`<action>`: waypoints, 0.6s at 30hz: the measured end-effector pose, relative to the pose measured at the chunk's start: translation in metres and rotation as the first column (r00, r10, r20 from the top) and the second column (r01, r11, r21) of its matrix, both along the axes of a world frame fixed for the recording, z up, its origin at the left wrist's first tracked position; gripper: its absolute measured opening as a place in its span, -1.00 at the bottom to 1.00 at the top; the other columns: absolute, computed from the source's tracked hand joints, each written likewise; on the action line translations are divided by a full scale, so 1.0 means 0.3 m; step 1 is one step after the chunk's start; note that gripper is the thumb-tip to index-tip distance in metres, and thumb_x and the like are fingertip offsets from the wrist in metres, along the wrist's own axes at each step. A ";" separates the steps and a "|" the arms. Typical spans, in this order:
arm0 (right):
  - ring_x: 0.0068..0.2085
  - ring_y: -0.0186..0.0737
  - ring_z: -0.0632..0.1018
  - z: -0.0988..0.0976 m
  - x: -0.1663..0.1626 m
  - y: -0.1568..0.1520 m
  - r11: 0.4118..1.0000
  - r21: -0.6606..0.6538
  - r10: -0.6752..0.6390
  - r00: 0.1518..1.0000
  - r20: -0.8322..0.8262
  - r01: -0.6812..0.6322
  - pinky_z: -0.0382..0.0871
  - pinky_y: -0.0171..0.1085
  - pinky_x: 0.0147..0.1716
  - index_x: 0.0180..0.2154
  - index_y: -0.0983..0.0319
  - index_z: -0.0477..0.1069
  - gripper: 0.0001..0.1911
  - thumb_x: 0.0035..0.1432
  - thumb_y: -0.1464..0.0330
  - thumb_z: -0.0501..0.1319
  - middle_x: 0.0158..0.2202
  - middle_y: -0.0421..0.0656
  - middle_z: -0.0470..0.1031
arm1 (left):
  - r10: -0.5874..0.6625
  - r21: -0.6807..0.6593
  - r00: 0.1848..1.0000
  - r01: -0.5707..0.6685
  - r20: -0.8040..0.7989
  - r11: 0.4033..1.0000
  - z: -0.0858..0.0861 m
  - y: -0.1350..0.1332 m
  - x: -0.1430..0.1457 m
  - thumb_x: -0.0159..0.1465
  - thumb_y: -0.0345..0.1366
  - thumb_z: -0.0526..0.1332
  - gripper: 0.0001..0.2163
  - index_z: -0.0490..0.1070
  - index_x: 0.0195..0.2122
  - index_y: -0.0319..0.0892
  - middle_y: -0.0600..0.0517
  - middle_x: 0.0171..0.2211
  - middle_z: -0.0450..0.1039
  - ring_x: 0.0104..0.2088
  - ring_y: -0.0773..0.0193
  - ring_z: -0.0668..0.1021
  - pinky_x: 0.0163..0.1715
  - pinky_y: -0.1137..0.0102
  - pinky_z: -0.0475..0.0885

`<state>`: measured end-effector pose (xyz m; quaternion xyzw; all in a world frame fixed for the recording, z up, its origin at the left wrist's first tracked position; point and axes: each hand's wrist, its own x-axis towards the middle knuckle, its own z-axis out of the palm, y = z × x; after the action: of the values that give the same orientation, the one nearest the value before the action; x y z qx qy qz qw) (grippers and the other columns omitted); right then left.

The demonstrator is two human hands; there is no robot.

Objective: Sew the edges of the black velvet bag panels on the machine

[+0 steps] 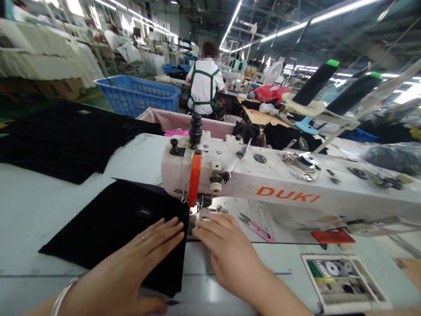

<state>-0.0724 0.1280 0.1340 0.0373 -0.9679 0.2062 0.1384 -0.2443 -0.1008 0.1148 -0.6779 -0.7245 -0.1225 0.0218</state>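
A black fabric panel (108, 219) with a small dark label (144, 213) lies on the sewing machine's bed, its right edge at the needle area. My left hand (141, 250) rests flat on it with the fingers stretched out, below the label. Just right of the fabric's edge, my right hand (230, 250) lies with extended fingers, the tips against a small metal block (204, 214) by the presser foot. The fingertips' undersides are hidden. Above both hands stands the white sewing machine head (237, 171) with an orange guard (195, 179).
Pink thread snips (258, 228) lie under the machine arm. A parts tray (345, 281) is set into the table at right. Stacked black fabric (59, 140) covers the left side. Behind are a blue basket (138, 94), thread cones (315, 83) and a seated person (204, 83).
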 end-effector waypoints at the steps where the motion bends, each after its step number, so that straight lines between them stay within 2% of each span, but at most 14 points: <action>1: 0.33 -0.09 0.37 0.015 0.026 0.018 0.999 0.020 -0.045 0.999 0.025 0.044 0.19 -0.01 0.34 0.20 0.16 0.41 -0.42 0.20 0.67 0.16 0.25 -0.16 0.50 | -0.013 0.012 1.000 0.014 -0.017 1.000 -0.009 -0.027 0.026 0.22 -0.05 0.43 -0.11 0.03 0.50 0.03 0.00 0.45 0.20 0.35 -0.02 0.43 0.23 0.14 0.51; 3: 0.32 -0.04 0.37 0.020 0.048 0.049 0.990 0.082 -0.117 0.992 0.054 0.113 0.25 0.02 0.27 0.19 0.17 0.41 -0.37 0.17 0.73 0.11 0.25 -0.12 0.48 | -0.006 0.052 1.000 0.007 -0.021 0.999 -0.032 -0.066 0.064 0.35 -0.28 0.27 -0.30 0.09 0.48 0.09 0.12 0.41 0.29 0.32 0.17 0.47 0.26 0.32 0.46; 4: 0.26 -0.02 0.41 0.013 0.040 0.061 0.983 0.116 -0.151 0.987 0.052 0.144 0.31 0.00 0.21 0.15 0.18 0.43 -0.43 0.20 0.72 0.12 0.20 -0.10 0.51 | 0.017 0.068 1.000 -0.017 -0.006 0.998 -0.043 -0.076 0.076 0.37 -0.35 0.21 -0.35 0.12 0.47 0.08 0.14 0.39 0.32 0.32 0.23 0.47 0.27 0.38 0.44; 6: 0.07 -0.01 0.51 -0.014 -0.011 0.074 0.959 0.167 -0.238 0.971 0.024 0.230 0.41 -0.06 0.04 -0.01 0.21 0.49 -0.68 0.29 0.64 0.20 0.00 -0.06 0.58 | 0.078 0.098 0.996 -0.081 0.037 0.992 -0.063 -0.082 0.085 0.39 -0.37 0.15 -0.42 0.19 0.44 0.03 0.12 0.37 0.37 0.30 0.25 0.49 0.27 0.41 0.42; 8: -0.12 0.00 0.52 -0.038 -0.083 0.076 0.920 0.195 -0.344 0.939 -0.020 0.341 0.44 -0.09 -0.12 -0.18 0.25 0.49 -0.95 0.32 0.46 0.33 -0.18 -0.03 0.55 | 0.115 0.134 0.990 -0.125 0.079 0.983 -0.074 -0.074 0.085 0.39 -0.34 0.16 -0.49 0.29 0.37 0.02 0.09 0.33 0.42 0.27 0.21 0.53 0.25 0.37 0.46; 10: -0.16 0.01 0.51 -0.047 -0.134 0.064 0.904 0.199 -0.379 0.925 -0.042 0.379 0.43 -0.09 -0.19 -0.21 0.26 0.49 -0.87 0.32 0.34 0.37 -0.20 -0.01 0.52 | 0.125 0.162 0.982 -0.147 0.143 0.976 -0.076 -0.062 0.084 0.42 -0.28 0.18 -0.59 0.38 0.29 0.00 0.05 0.28 0.48 0.23 0.20 0.57 0.23 0.35 0.49; 12: -0.14 -0.01 0.51 -0.041 -0.133 0.036 0.918 0.196 -0.343 0.938 -0.043 0.345 0.41 -0.12 -0.18 -0.24 0.24 0.51 -0.84 0.33 0.28 0.38 -0.20 -0.04 0.52 | 0.162 0.176 0.954 -0.209 0.250 0.962 -0.067 -0.051 0.087 0.47 -0.23 0.16 -0.68 0.43 0.22 -0.04 0.00 0.23 0.51 0.19 0.21 0.59 0.21 0.38 0.51; 15: -0.14 -0.10 0.50 -0.029 -0.037 -0.041 0.985 0.070 -0.153 0.988 -0.024 0.155 0.37 -0.15 -0.14 -0.32 0.19 0.53 -0.74 0.32 0.15 0.38 -0.22 -0.14 0.51 | 0.217 0.191 0.894 -0.310 0.392 0.931 -0.048 -0.040 0.094 0.51 -0.16 0.13 -0.74 0.46 0.13 -0.05 -0.02 0.15 0.54 0.15 0.24 0.60 0.20 0.40 0.52; 16: -0.15 -0.11 0.50 -0.031 0.005 -0.075 0.996 -0.020 -0.089 0.996 -0.027 0.089 0.36 -0.15 -0.15 -0.27 0.17 0.55 -0.69 0.27 0.07 0.40 -0.21 -0.16 0.51 | 0.218 0.194 0.886 -0.318 0.410 0.928 -0.043 -0.038 0.096 0.51 -0.15 0.13 -0.76 0.46 0.11 -0.04 0.00 0.13 0.54 0.14 0.25 0.60 0.20 0.42 0.52; 18: -0.16 -0.11 0.50 -0.048 0.073 -0.145 0.987 -0.151 -0.060 0.998 -0.034 0.054 0.36 -0.15 -0.19 -0.09 0.15 0.56 -0.57 0.19 -0.01 0.44 -0.16 -0.16 0.53 | 0.208 0.196 0.885 -0.311 0.416 0.930 -0.037 -0.036 0.098 0.51 -0.14 0.14 -0.78 0.46 0.09 -0.01 0.04 0.11 0.54 0.14 0.28 0.59 0.20 0.45 0.51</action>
<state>-0.0503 0.0847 0.1196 0.0030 -0.9475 0.2737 0.1654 -0.2147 -0.1116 0.1036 -0.5273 -0.7770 -0.3434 -0.0180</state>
